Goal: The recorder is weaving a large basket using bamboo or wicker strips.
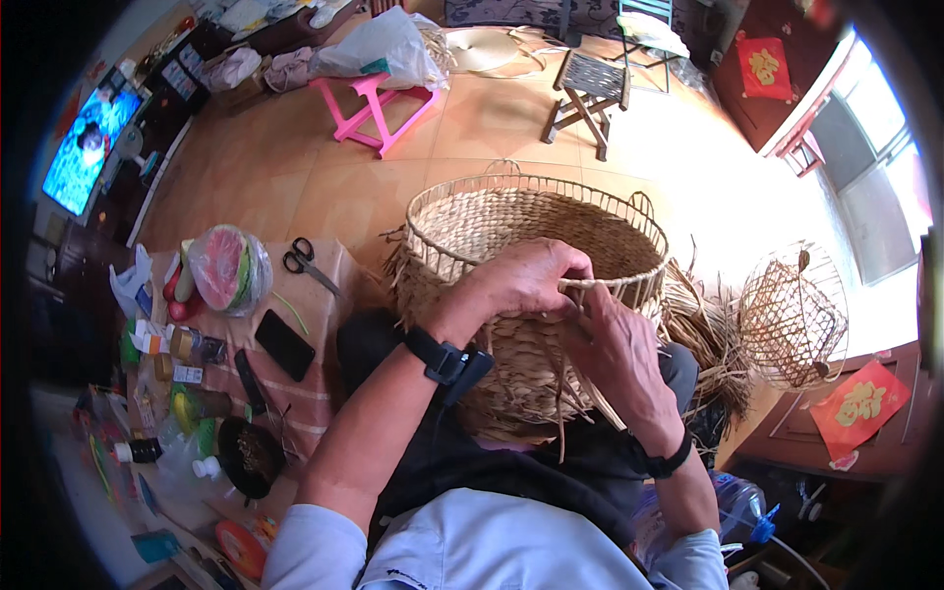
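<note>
A large round basket [531,369] woven from pale dried plant fibre stands between my knees, its upper edge an open row of wire uprights under a rim. Over the near rim bends my left hand [531,275], fingers and thumb closed on it. Close beside it, my right hand [618,339] is pinched just below the rim, at a flat straw strand [602,401] whose loose end hangs down the basket's outside. The fingertips of both hands almost meet and partly hide the strand. Small loop handles [641,205] rise from the rim.
A bundle of dried straw [698,334] lies right of the basket, next to a wire basket frame [795,320]. On the left, a cloth-covered table holds scissors [311,264], a phone [285,345], wrapped watermelon [231,267] and bottles. Farther off stand a pink stool [369,113] and a folding stool [587,98].
</note>
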Demonstrator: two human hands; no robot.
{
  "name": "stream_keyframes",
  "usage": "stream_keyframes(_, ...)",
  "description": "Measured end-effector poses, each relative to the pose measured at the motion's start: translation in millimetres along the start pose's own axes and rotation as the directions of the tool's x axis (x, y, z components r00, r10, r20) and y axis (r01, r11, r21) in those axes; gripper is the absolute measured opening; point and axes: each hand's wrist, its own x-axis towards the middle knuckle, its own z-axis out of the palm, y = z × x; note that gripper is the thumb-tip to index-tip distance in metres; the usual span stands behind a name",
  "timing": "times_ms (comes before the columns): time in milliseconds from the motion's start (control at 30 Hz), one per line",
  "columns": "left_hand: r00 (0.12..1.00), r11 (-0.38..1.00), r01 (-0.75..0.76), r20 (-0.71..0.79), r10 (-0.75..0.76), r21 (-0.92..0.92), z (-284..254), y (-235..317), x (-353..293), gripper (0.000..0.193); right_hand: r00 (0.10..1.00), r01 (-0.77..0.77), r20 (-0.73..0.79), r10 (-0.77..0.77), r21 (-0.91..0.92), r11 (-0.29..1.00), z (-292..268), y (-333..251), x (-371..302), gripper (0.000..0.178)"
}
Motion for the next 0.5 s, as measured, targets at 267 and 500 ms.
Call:
stream_keyframes(267, 0.996, 0.997, 0.071, 0.054, -0.070, -0.021, -5, 4, 1, 0.038, 0.978, 0.209, -0.013, -0.210, -0.069, 0.976, -18, -9, 4, 0.041)
stream_keyframes(500, 0.997, 0.998, 0.068, 0.034, -0.068, 0.006, -4, 13, -3, 0.037, 0.988, 0.150, -0.001, -0.155, -0.264, 0.953, -24, -23, -12, 0.051)
